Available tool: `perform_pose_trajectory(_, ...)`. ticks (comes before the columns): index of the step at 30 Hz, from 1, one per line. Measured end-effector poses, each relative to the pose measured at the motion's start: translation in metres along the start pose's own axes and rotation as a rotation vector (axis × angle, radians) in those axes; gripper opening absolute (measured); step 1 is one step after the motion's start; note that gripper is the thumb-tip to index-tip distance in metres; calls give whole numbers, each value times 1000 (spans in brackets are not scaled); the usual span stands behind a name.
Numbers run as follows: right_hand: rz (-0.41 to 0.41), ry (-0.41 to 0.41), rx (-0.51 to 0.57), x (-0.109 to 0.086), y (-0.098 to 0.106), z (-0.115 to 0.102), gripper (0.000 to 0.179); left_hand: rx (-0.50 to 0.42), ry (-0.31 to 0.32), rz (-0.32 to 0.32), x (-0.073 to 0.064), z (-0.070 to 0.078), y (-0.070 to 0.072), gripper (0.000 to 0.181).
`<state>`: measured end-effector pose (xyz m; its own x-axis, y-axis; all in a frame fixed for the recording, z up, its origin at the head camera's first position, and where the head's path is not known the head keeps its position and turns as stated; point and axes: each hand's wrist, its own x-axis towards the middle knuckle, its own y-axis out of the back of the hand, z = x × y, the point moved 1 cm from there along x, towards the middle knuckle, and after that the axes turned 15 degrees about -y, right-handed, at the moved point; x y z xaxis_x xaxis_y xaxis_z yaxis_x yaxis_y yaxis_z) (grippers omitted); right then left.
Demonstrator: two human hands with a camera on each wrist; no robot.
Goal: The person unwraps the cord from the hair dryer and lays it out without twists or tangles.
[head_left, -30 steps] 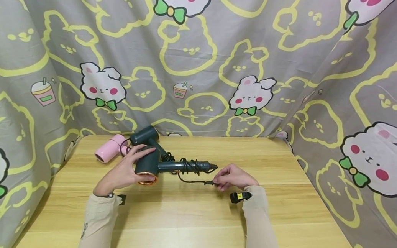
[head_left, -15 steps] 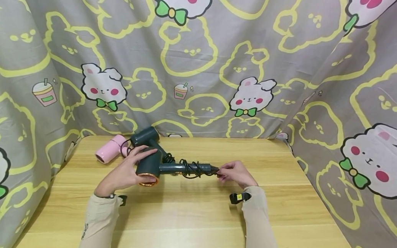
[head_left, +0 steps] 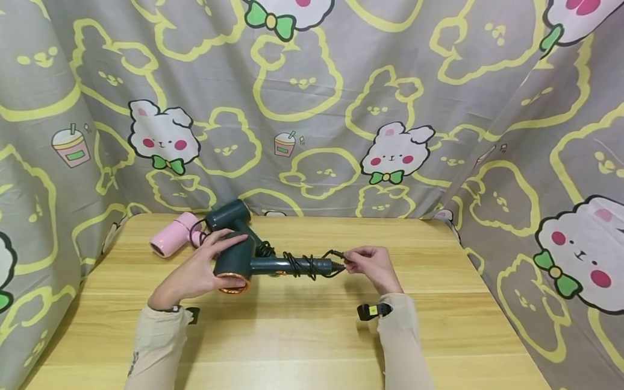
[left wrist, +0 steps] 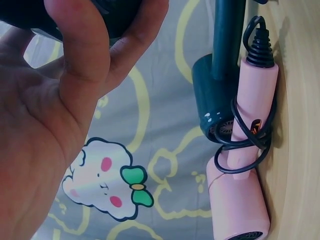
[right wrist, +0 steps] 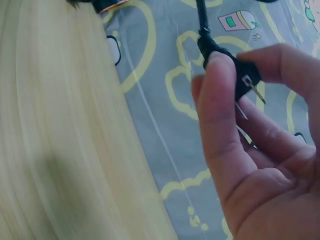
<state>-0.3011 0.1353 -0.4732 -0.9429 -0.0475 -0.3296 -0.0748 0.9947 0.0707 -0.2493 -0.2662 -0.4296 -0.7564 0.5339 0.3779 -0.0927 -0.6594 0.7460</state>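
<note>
My left hand (head_left: 198, 271) grips the barrel of a dark green hair dryer (head_left: 234, 259), thumb at its copper-rimmed end and fingers over the top. The dryer's handle points right, with its black cord (head_left: 301, 265) wound round it in loops. At the handle's tip my right hand (head_left: 374, 266) pinches the plug on the cord's free end. In the right wrist view the black plug (right wrist: 232, 67) sits between thumb and fingers, its metal prongs showing. A short stretch of cord arches between plug and handle.
Behind the left hand lie a pink hair dryer (head_left: 174, 235), its own cord wrapped round the handle, and a second dark green hair dryer (head_left: 227, 214). A patterned grey curtain (head_left: 319, 99) hangs round the back and sides of the wooden table (head_left: 289, 362).
The right hand has brought the plug up and left to the handle's tip, then raised it slightly. The hanging cord end is now mostly wound on the handle. The left hand stays nearly still.
</note>
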Motion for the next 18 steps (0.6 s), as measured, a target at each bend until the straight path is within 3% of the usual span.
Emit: perform_pose_trajectory(18, 115, 180, 130, -14, -15, -21, 27, -10, 13, -18, 1, -3, -3, 92)
